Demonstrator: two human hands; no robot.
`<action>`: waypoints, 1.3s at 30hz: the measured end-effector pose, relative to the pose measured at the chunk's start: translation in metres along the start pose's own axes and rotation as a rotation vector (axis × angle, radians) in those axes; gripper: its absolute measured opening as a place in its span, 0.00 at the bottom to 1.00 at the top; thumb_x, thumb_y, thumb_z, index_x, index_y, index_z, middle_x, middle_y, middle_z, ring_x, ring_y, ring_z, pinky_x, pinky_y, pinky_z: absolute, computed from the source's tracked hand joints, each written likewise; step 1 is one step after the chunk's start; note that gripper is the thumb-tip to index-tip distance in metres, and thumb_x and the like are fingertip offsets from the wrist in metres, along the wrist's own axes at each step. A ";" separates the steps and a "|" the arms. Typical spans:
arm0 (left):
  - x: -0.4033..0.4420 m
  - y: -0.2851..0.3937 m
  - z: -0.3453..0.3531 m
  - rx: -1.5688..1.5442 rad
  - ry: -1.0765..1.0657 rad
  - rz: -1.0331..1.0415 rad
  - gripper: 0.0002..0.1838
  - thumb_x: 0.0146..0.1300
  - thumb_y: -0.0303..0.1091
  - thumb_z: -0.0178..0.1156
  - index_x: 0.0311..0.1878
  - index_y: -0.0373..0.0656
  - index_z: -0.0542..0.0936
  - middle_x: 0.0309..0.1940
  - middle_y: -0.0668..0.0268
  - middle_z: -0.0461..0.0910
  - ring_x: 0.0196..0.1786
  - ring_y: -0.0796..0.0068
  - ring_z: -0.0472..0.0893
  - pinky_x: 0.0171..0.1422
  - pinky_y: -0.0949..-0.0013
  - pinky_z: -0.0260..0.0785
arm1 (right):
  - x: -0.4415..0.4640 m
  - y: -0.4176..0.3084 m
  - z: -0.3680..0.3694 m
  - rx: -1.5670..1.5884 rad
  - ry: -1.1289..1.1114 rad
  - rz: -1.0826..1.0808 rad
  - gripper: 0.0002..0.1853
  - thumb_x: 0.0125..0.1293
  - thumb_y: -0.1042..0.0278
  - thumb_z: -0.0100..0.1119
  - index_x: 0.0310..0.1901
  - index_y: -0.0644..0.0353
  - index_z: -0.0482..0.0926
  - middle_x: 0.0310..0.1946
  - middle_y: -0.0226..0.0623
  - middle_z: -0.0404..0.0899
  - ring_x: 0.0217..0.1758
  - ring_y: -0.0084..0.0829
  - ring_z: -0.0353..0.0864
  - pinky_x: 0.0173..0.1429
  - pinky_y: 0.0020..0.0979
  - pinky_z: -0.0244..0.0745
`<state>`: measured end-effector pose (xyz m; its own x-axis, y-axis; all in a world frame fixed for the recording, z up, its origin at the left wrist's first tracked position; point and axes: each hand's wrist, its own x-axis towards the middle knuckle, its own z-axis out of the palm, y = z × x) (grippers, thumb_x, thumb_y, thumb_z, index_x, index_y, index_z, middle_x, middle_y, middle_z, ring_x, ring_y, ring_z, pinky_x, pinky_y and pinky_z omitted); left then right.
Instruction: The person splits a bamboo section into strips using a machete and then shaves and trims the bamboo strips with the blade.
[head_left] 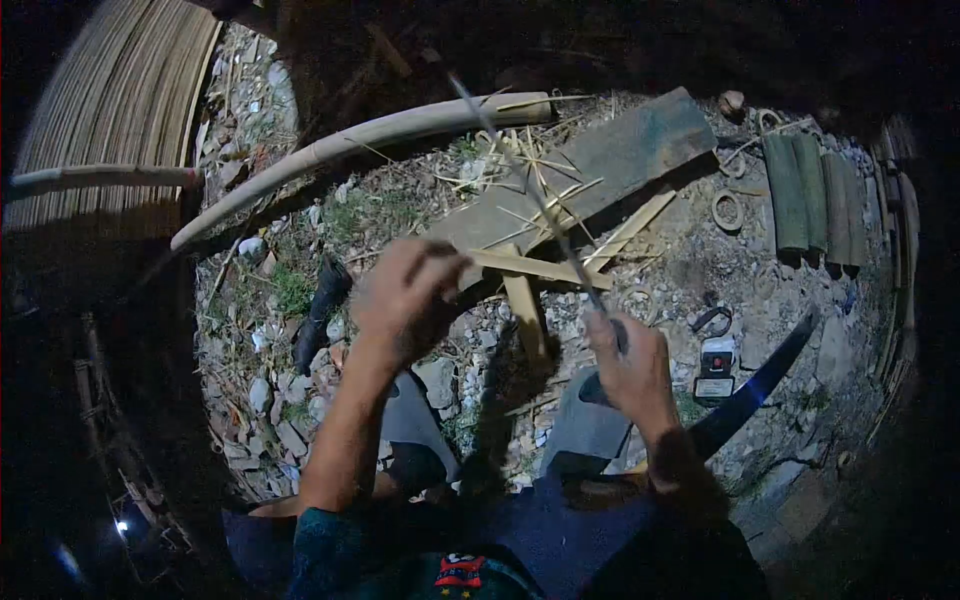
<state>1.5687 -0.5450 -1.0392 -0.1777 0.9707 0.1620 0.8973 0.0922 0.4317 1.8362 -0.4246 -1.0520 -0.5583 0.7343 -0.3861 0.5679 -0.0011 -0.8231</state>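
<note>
My right hand (635, 365) is closed round the lower end of a long thin rod (535, 190), which slants up and left over the plank. My left hand (405, 295) is raised at the near end of a flat pale strip (540, 267), its fingers bent and blurred; whether it grips the strip is unclear. Beneath the strip, another pale piece (525, 315) points down toward my feet. Thin split slivers (550, 215) lie scattered over the wide grey plank (625, 150).
A long curved pole (350, 140) lies behind. Green tube sections (797, 190), a ring (727, 210), a small black case (714, 385) and a dark curved blade (765, 380) are at the right. Stacked strips (115, 90) stand upper left. Stones cover the ground (435, 380).
</note>
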 end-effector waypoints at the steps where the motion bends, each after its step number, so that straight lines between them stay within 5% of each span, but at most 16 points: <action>1: -0.022 -0.010 0.031 -0.019 -0.048 0.068 0.22 0.51 0.24 0.69 0.52 0.45 0.82 0.48 0.56 0.82 0.51 0.51 0.81 0.56 0.54 0.75 | 0.001 0.003 -0.005 -0.014 -0.033 0.116 0.28 0.73 0.43 0.62 0.37 0.69 0.84 0.25 0.40 0.84 0.29 0.27 0.81 0.38 0.36 0.76; 2: -0.042 -0.017 0.062 -0.039 -0.094 0.138 0.24 0.48 0.25 0.68 0.52 0.50 0.81 0.47 0.59 0.81 0.49 0.53 0.81 0.51 0.54 0.75 | 0.002 0.010 -0.004 -0.010 -0.030 0.129 0.28 0.73 0.43 0.62 0.37 0.69 0.84 0.25 0.40 0.84 0.29 0.27 0.81 0.38 0.36 0.76; 5: -0.084 -0.003 0.109 -0.206 -0.350 -0.125 0.25 0.52 0.29 0.65 0.57 0.52 0.80 0.54 0.57 0.78 0.57 0.53 0.79 0.58 0.54 0.74 | 0.009 0.030 0.002 -0.144 0.035 0.160 0.25 0.66 0.46 0.71 0.38 0.66 0.85 0.25 0.40 0.84 0.30 0.30 0.84 0.37 0.35 0.76; 7: -0.092 0.011 0.127 0.037 -0.294 0.242 0.26 0.56 0.31 0.61 0.62 0.55 0.78 0.62 0.57 0.74 0.66 0.54 0.74 0.67 0.53 0.70 | 0.019 0.047 0.016 -0.141 0.085 0.128 0.24 0.65 0.46 0.72 0.39 0.65 0.85 0.26 0.41 0.85 0.30 0.30 0.84 0.37 0.36 0.76; 14: -0.075 0.015 0.159 0.149 -0.505 0.436 0.30 0.62 0.33 0.55 0.70 0.58 0.75 0.74 0.60 0.68 0.75 0.59 0.68 0.77 0.47 0.59 | 0.072 0.075 0.046 -0.130 0.110 0.022 0.31 0.59 0.55 0.75 0.61 0.61 0.81 0.41 0.51 0.87 0.44 0.45 0.89 0.51 0.42 0.81; 20: -0.049 0.041 0.116 0.041 -0.154 0.504 0.25 0.63 0.33 0.55 0.65 0.55 0.79 0.64 0.62 0.78 0.66 0.63 0.77 0.74 0.49 0.65 | 0.078 0.068 0.036 -0.114 -0.051 0.154 0.27 0.58 0.54 0.76 0.56 0.61 0.83 0.44 0.51 0.88 0.49 0.52 0.88 0.55 0.44 0.81; 22: -0.037 0.045 0.092 0.039 -0.109 0.504 0.26 0.62 0.31 0.57 0.66 0.51 0.79 0.60 0.60 0.80 0.62 0.61 0.80 0.69 0.51 0.71 | 0.071 0.069 0.033 -0.197 0.021 0.151 0.26 0.56 0.51 0.79 0.49 0.60 0.84 0.40 0.51 0.88 0.44 0.46 0.89 0.48 0.43 0.81; 26: -0.034 0.028 0.073 -0.207 0.342 0.094 0.19 0.57 0.17 0.66 0.53 0.41 0.81 0.46 0.55 0.86 0.43 0.52 0.86 0.51 0.56 0.80 | 0.059 0.113 0.020 -0.200 0.210 0.196 0.29 0.57 0.46 0.78 0.46 0.65 0.83 0.36 0.49 0.87 0.40 0.43 0.88 0.46 0.42 0.80; 29: -0.014 0.039 0.037 -0.114 0.442 -0.068 0.17 0.59 0.15 0.64 0.51 0.38 0.81 0.41 0.52 0.86 0.41 0.50 0.87 0.46 0.58 0.78 | 0.041 0.110 -0.004 -0.335 0.452 0.124 0.33 0.63 0.42 0.72 0.55 0.66 0.82 0.40 0.52 0.87 0.45 0.47 0.88 0.53 0.44 0.80; 33: 0.001 0.045 0.041 -0.291 0.454 -0.238 0.18 0.59 0.14 0.63 0.52 0.40 0.81 0.43 0.55 0.85 0.45 0.54 0.87 0.49 0.62 0.77 | 0.011 0.060 -0.032 0.250 0.279 0.103 0.25 0.76 0.45 0.58 0.49 0.66 0.82 0.27 0.36 0.82 0.29 0.29 0.80 0.36 0.34 0.75; 37: 0.016 0.030 0.060 -0.406 0.373 -0.144 0.19 0.58 0.12 0.61 0.52 0.39 0.81 0.44 0.55 0.85 0.48 0.56 0.86 0.54 0.63 0.76 | -0.011 0.006 -0.020 0.461 0.049 0.100 0.22 0.78 0.49 0.56 0.45 0.65 0.82 0.22 0.35 0.80 0.25 0.29 0.79 0.32 0.35 0.74; 39: 0.020 0.030 0.064 -0.490 0.389 -0.144 0.20 0.57 0.11 0.61 0.52 0.39 0.81 0.44 0.55 0.85 0.47 0.55 0.86 0.54 0.63 0.76 | -0.012 -0.014 -0.007 0.285 0.011 -0.226 0.30 0.80 0.40 0.47 0.39 0.64 0.79 0.18 0.25 0.71 0.21 0.17 0.71 0.26 0.26 0.65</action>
<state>1.6179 -0.5087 -1.0802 -0.4991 0.7959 0.3425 0.5809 0.0140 0.8139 1.8390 -0.4289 -1.0332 -0.6430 0.7449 -0.1780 0.2387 -0.0260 -0.9708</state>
